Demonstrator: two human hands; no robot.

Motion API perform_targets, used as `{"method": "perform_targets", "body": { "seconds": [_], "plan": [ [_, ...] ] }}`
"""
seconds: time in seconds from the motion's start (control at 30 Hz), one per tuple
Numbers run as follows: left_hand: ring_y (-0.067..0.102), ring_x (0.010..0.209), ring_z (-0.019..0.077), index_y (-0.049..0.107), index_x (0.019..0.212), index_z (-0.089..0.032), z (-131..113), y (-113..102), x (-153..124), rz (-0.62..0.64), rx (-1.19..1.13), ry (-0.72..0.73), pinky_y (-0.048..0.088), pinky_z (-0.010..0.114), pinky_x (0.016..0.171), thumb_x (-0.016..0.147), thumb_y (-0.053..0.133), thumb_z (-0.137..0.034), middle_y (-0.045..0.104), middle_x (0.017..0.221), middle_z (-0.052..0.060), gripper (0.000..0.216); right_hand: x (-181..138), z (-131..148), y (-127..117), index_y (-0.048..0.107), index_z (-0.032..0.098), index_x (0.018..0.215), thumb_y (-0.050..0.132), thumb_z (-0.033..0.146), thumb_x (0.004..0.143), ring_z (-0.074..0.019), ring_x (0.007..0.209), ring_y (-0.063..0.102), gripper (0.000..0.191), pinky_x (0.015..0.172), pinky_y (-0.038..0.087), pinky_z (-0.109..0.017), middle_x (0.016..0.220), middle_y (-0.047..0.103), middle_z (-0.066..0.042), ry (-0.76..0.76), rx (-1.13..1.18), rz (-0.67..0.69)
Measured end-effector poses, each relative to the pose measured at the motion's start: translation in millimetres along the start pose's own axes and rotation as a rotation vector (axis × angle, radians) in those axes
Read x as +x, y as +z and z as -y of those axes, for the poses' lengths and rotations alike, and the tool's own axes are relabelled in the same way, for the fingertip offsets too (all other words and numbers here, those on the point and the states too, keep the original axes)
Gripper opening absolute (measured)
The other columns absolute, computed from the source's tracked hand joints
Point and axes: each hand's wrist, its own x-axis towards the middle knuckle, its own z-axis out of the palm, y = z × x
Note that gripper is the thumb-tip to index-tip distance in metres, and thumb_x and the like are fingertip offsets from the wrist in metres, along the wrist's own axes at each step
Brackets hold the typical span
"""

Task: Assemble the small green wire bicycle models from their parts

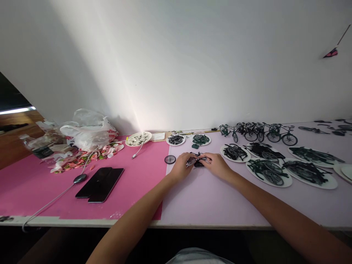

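Resting on the lilac mat [209, 198] near the middle of the table [82, 221], the left hand [181, 167] and the right hand [216, 165] are brought together, knuckles up, with their fingertips almost meeting. Both hands are narrowly closed: a small dark bicycle assembly [198, 163] is pinched between them. Its silvery spoked end is gripped by the left fingers, its darker end by the right thumb and forefinger. The assembly is held just above or on the mat; which of the two cannot be told. It is set well back from the table's front edge and just right of the seam where the pink mat [137, 190] begins. A loose wheel [169, 159] is laid flat just beside the left hand, on the seam. A white plate [226, 158] heaped with dark wheels is placed near the right hand, and larger plates of green and black frames are ranged beyond it towards the right edge. A row of finished model bicycles [261, 132] is stood along the back edge by the wall. On the pink mat, well apart from the hands, a black device [100, 179] is laid flat. A plastic bag [85, 134] is heaped towards the far left corner.
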Motion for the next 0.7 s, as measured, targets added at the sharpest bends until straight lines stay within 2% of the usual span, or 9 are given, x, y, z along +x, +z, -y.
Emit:
{"method": "perform_targets", "body": {
  "seconds": [0.13, 0.33, 0.5, 0.6, 0.7],
  "plan": [
    [0.068, 0.096, 0.0208, 0.069, 0.107, -0.022, -2, 0, -1, -0.009, -0.048, -0.023, 0.054, 0.032, 0.087, 0.094, 0.06, -0.021, 0.073, 0.107, 0.008, 0.016, 0, -2, -1, 0.078, 0.022, 0.101, 0.059, 0.043, 0.089, -0.0159, 0.056, 0.044, 0.031, 0.058, 0.033, -0.027, 0.058, 0.05, 0.003, -0.004, -0.022, 0.043],
    [0.066, 0.088, 0.0182, 0.066, 0.107, -0.02, -4, 0, -2, -0.026, -0.05, -0.07, 0.052, 0.03, 0.08, 0.097, 0.056, -0.029, 0.073, 0.103, 0.006, 0.017, -1, -3, -3, 0.076, 0.025, 0.107, 0.055, 0.04, 0.093, -0.0173, 0.062, 0.053, 0.029, 0.061, 0.037, -0.027, 0.073, 0.067, -0.002, -0.026, -0.08, 0.063],
    [0.062, 0.079, 0.0162, 0.059, 0.117, -0.02, -6, -4, -4, 0.034, -0.016, -0.126, 0.05, 0.029, 0.073, 0.1, 0.051, -0.042, 0.07, 0.101, 0.005, 0.029, 0, -6, 1, 0.074, 0.021, 0.106, 0.056, 0.045, 0.093, -0.0155, 0.056, 0.047, 0.033, 0.057, 0.034, -0.026, 0.062, 0.057, 0.001, -0.005, -0.008, 0.049],
    [0.064, 0.087, 0.0198, 0.058, 0.118, -0.021, -9, -9, -5, 0.06, 0.021, -0.124, 0.05, 0.031, 0.078, 0.102, 0.044, -0.048, 0.07, 0.105, 0.007, 0.035, 1, -8, 4, 0.074, 0.019, 0.104, 0.059, 0.048, 0.09, -0.0152, 0.058, 0.048, 0.035, 0.058, 0.037, -0.026, 0.065, 0.058, 0.001, 0.004, 0.059, 0.018],
    [0.065, 0.099, 0.0236, 0.059, 0.12, -0.022, -9, -14, -7, 0.086, 0.042, -0.094, 0.05, 0.035, 0.089, 0.105, 0.033, -0.044, 0.07, 0.108, 0.009, 0.037, 0, -7, 5, 0.073, 0.018, 0.101, 0.061, 0.049, 0.087, -0.0155, 0.062, 0.05, 0.036, 0.061, 0.042, -0.027, 0.071, 0.062, -0.001, 0.015, 0.122, 0.001]
  ]
}}
